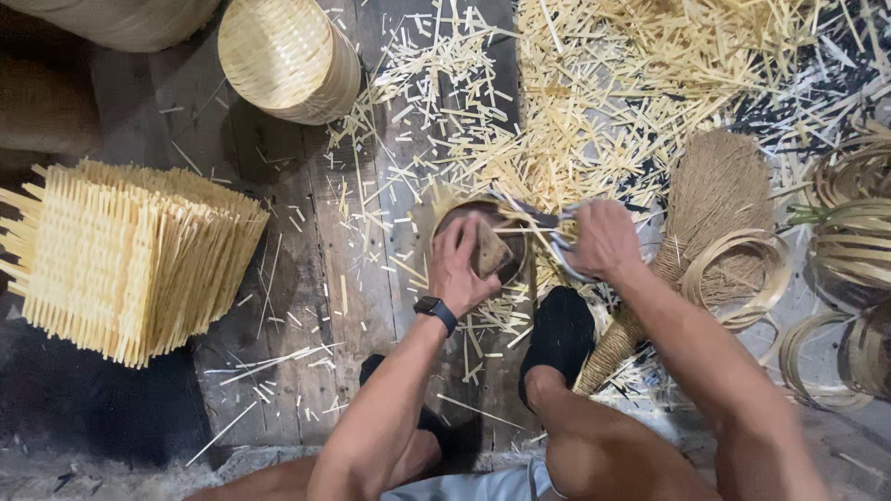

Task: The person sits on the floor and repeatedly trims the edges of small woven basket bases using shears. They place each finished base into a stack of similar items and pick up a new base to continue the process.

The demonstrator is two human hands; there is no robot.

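While left hand (461, 264) presses wooden block (492, 252), right hand (603, 239) grips knife (548, 221).

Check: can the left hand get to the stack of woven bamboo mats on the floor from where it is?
Probably yes, with a stretch. The left hand presses a small block into a round bamboo frame; the stack of woven bamboo mats lies to its left, with only scattered bamboo offcuts on the floorboards between.
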